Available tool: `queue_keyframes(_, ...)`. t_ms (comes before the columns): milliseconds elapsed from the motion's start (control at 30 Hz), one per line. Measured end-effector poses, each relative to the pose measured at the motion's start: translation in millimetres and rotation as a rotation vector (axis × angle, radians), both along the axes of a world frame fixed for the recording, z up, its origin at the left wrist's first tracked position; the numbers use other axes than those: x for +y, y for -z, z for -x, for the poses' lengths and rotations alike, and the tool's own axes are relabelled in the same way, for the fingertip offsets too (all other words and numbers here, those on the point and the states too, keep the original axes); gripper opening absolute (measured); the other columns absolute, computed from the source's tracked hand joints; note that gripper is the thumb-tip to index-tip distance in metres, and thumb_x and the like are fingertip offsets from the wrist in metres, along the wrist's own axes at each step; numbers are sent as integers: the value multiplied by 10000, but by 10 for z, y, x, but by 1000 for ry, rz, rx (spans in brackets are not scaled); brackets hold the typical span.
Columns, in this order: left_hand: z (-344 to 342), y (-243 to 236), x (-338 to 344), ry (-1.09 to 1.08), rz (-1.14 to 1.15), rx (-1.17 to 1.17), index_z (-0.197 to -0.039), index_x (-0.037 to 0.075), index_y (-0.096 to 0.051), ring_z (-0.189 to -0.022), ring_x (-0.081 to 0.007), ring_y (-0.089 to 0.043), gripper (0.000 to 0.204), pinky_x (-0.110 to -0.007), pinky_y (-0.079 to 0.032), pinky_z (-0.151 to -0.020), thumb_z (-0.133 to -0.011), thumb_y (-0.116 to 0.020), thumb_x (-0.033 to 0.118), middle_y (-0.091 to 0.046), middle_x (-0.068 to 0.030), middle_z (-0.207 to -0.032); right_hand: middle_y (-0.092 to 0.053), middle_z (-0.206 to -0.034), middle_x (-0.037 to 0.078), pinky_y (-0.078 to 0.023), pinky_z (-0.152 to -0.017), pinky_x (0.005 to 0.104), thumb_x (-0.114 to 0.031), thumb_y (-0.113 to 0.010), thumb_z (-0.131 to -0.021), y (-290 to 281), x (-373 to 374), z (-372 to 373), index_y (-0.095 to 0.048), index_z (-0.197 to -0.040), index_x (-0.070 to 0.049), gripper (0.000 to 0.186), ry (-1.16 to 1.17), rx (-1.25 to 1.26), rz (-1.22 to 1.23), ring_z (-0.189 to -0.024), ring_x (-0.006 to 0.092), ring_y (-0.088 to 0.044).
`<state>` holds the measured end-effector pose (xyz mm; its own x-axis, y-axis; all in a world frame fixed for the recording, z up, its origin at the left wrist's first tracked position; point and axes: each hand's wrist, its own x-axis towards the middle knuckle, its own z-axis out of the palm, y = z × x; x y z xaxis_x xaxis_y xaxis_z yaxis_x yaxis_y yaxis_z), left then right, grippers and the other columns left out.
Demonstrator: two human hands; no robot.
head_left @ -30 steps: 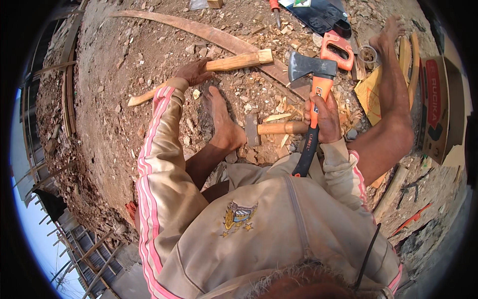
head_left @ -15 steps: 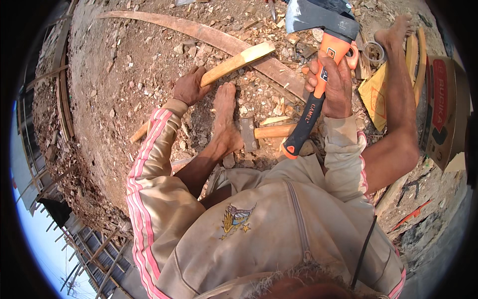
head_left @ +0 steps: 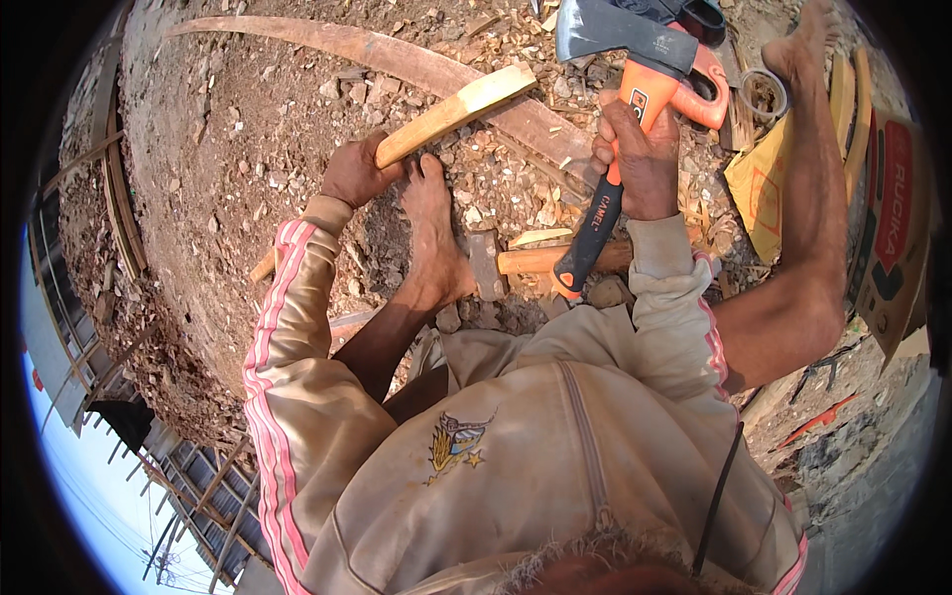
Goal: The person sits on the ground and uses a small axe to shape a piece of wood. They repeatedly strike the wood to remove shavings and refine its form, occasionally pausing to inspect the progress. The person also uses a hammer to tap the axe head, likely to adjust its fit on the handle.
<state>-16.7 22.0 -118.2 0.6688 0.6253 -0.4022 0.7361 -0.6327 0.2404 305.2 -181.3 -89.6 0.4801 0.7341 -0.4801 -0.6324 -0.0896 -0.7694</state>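
My left hand (head_left: 359, 173) is closed around the lower end of a squared wooden stick (head_left: 451, 114), which slants up to the right. A pale, freshly cut face shows near its far end. In my right hand (head_left: 643, 167) is a hatchet (head_left: 652, 89), gripped at the orange upper part of its handle. Its grey blade points left, above and to the right of the stick, apart from it. The black lower grip hangs down toward my lap. Beneath it, a hammer (head_left: 489, 266) with a wooden handle lies on the ground.
A long reddish board (head_left: 372, 55) crosses the ground behind the stick. Right of the hatchet are an orange saw-like handle (head_left: 710, 94), a round tub (head_left: 764, 96), a yellow sheet (head_left: 760, 190) and a cardboard box (head_left: 895, 233). My bare left foot (head_left: 428, 213) is beside the hammer. Wood chips and stones are scattered around.
The hatchet has shifted a little left, uncovering more of the orange handle behind it. The stick's far end sits slightly higher. The whole view has shifted slightly. Both grips are unchanged.
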Motion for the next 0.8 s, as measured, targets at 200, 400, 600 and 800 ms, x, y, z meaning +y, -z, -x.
queue_keyframes(200,18,1,-32,-8,16,17,-1034,119,-641,-798,-420,-692,392,-489,-557,-696,-818,-719,437,-708,-191,-858,-501,-707,-20,-406,-435,248,-173,-659,-976,20,-45,167,-533,-1070,-109,170,-75,110,43,-500,71,-483)
queue_keyframes(400,-11,-22,-12,-17,18,11,-1019,123,-646,-786,-417,-693,382,-494,-557,-697,-815,-713,439,-709,-185,-846,-509,-696,-17,-395,-418,245,-159,-693,-953,136,23,130,-509,-1018,-102,203,-112,17,93,-476,76,-474)
queue_keyframes(600,15,-7,-43,-23,8,17,-1006,121,-647,-772,-417,-692,382,-499,-556,-696,-810,-711,442,-708,-182,-830,-498,-689,-29,-382,-426,241,-133,-647,-977,17,-11,20,-512,-995,-111,138,30,31,5,-491,71,-472)
queue_keyframes(800,35,29,-23,-26,13,-1,-986,107,-639,-765,-420,-691,384,-495,-557,-682,-813,-712,442,-705,-189,-820,-524,-719,-13,-411,-407,251,-135,-662,-960,208,-36,181,-536,-1072,-98,173,-130,130,145,-487,67,-479)
